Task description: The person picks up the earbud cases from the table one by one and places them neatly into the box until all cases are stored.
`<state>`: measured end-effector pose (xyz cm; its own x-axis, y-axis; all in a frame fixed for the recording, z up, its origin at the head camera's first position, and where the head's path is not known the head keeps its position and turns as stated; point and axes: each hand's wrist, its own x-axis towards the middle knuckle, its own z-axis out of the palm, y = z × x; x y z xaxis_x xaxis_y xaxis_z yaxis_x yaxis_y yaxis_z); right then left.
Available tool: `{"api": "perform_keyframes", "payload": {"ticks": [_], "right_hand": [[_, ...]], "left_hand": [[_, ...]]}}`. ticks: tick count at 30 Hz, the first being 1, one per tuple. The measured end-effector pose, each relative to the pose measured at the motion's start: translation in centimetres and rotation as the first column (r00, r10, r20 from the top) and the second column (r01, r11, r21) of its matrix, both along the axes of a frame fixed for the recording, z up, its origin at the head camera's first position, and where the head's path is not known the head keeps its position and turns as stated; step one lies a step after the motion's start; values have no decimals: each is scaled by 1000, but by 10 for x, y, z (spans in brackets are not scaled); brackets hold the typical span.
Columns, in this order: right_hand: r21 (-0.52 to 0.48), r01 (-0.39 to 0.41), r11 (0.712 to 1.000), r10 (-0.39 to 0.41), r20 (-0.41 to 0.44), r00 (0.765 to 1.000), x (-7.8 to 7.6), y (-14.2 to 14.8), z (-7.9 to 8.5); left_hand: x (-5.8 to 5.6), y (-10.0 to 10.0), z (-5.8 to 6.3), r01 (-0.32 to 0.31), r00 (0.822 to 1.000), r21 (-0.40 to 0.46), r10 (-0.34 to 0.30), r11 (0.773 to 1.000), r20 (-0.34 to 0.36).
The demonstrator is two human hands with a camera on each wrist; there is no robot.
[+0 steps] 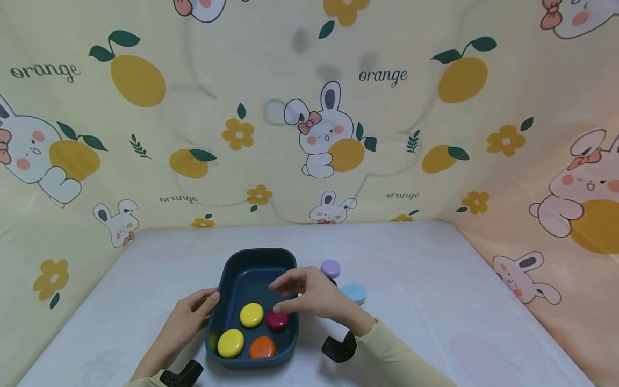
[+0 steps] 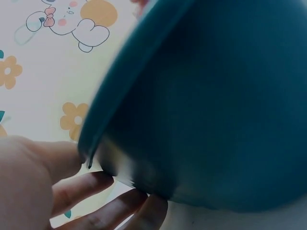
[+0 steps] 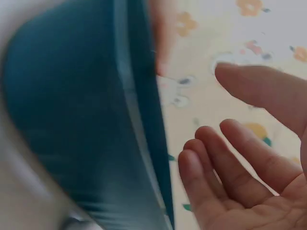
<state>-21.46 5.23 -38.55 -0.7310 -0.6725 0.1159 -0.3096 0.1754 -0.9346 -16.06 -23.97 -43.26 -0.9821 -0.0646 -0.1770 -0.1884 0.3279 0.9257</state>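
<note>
A dark blue rectangular tray (image 1: 258, 279) with rounded corners stands on the table. Toward its near end lie glossy round discs: two yellow ones, including a yellow disc (image 1: 251, 315), plus an orange disc (image 1: 263, 348) and a magenta disc (image 1: 279, 319). My left hand (image 1: 189, 312) holds the tray's left side; in the left wrist view its thumb (image 2: 62, 160) is at the rim and the other fingers lie against the outer wall below. Over the tray's right side is my right hand (image 1: 311, 293), thumb and fingers apart with nothing between them. Its thumb tip overlaps the magenta disc in the head view.
Right of the tray, partly behind my right hand, are a purple disc (image 1: 331, 268) and a light blue piece (image 1: 355, 293) on the white table (image 1: 411, 322). A printed cloth (image 1: 271, 177) with rabbits and oranges rises behind the table and at both sides.
</note>
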Motion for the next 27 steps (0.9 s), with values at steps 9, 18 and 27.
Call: {"api": "perform_keyframes", "payload": {"ticks": [9, 18, 27], "right_hand": [[-31, 243, 969, -241, 55, 969, -9, 39, 22], [-71, 405, 911, -396, 115, 911, -19, 76, 29], [-4, 505, 863, -501, 126, 856, -23, 102, 14]], "left_hand": [[-2, 0, -2, 9, 1000, -6, -9, 1000, 4], [0, 1, -2, 9, 1000, -6, -9, 1000, 2], [-1, 0, -2, 15, 1000, -11, -15, 1000, 8]]}}
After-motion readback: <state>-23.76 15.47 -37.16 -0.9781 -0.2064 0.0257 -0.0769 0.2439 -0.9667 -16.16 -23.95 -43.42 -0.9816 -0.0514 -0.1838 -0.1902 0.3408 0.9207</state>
